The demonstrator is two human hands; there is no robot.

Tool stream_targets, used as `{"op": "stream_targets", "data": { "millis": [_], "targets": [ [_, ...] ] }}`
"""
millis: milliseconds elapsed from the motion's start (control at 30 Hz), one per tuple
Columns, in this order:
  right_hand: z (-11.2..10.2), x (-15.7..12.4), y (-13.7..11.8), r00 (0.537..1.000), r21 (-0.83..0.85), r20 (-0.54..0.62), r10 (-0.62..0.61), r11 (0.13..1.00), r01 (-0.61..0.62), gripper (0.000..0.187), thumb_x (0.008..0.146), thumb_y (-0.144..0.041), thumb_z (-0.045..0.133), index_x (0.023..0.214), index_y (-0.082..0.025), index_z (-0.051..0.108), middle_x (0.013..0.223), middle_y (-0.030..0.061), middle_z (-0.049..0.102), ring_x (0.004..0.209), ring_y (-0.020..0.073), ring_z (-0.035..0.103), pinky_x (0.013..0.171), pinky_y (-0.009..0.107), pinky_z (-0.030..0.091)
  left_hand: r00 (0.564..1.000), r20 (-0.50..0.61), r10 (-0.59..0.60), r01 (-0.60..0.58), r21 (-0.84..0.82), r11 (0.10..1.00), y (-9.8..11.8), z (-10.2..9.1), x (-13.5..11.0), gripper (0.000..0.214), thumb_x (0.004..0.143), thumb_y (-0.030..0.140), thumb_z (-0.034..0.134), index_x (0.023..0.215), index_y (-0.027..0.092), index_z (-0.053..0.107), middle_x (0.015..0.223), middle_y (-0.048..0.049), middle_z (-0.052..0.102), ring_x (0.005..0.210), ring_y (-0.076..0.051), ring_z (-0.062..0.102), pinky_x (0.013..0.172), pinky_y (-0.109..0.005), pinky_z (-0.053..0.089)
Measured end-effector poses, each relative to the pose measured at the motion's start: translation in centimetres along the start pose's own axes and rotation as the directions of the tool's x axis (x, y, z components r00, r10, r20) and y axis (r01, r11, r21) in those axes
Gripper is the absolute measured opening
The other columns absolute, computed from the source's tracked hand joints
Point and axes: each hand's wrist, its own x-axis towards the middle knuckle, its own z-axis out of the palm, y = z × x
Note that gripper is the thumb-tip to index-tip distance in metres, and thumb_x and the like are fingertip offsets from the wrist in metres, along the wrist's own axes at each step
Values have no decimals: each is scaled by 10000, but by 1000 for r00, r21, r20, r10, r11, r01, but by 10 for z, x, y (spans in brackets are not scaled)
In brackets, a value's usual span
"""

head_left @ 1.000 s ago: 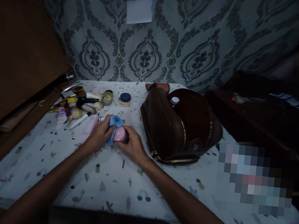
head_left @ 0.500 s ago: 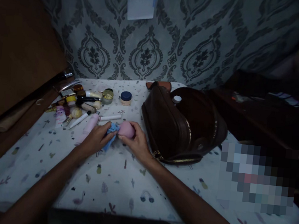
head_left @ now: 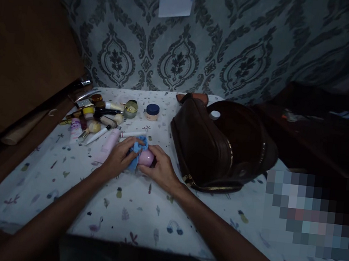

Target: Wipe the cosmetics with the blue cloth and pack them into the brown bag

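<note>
My left hand (head_left: 120, 158) is closed on a small blue cloth (head_left: 137, 153) and presses it against a pink rounded container (head_left: 147, 157). That pink container is gripped from the right side by my right hand (head_left: 161, 170). Both hands meet just above the patterned white tablecloth (head_left: 128, 213), left of an open brown leather bag (head_left: 219, 145).
Several cosmetics lie at the table's back left: jars (head_left: 152, 111), tubes (head_left: 107, 144), brushes and bottles (head_left: 101, 116). A white cap (head_left: 215, 115) shows inside the bag. A wooden panel (head_left: 21, 69) stands on the left. Dark furniture (head_left: 317, 133) is to the right. Patterned wallpaper is behind.
The view has shifted slightly. My hands have stayed together, the left one moving the blue cloth over the pink container, which has turned a little in my right hand.
</note>
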Motion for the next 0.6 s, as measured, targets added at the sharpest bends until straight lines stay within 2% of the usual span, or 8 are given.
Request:
{"op": "stream_targets", "data": {
  "millis": [100,200,333,400,500,600],
  "targets": [
    [2,2,1,994,48,-70,81,996,-78,428,652,-247,763,1068,-189,680,1005,54,666,948,236,625,883,378,509,996,39,80,-80,10,997,3,-1,-1,273,985,341,462,1108,198,659,961,-64,618,911,-209,574,841,-328,458],
    [1,4,1,968,203,-118,223,959,-197,475,630,-285,762,1085,-180,675,1038,63,690,956,239,636,869,367,522,990,93,102,-105,34,994,5,-2,-2,272,964,315,480,1112,203,680,903,-53,580,842,-196,552,766,-308,459],
    [-5,5,-4,928,398,-78,365,864,-307,425,670,-346,742,1056,-180,677,921,21,702,837,208,643,772,321,538,982,127,138,-147,71,987,2,-2,-3,283,946,277,482,1147,202,668,927,-59,570,861,-201,559,775,-310,461],
    [-8,6,-7,924,468,-41,380,824,-318,405,684,-374,752,1031,-177,679,891,17,700,797,194,639,744,307,539,982,114,151,-159,68,985,0,-2,-3,273,956,277,488,1172,204,638,962,-62,590,888,-202,571,796,-311,463],
    [-9,6,-11,929,557,23,369,767,-318,471,666,-408,799,1053,-173,671,924,26,705,804,183,646,763,304,544,987,48,156,-159,69,985,-2,-1,-3,243,968,303,510,1167,198,602,1000,-64,621,924,-200,585,830,-310,467],
    [-9,6,-10,944,597,67,324,745,-298,588,646,-423,836,1148,-182,647,1038,47,707,914,199,664,843,325,552,997,-16,70,-69,35,997,-3,1,-3,251,969,361,513,1133,190,597,1035,-68,647,941,-204,600,868,-321,476]
  ]
}}
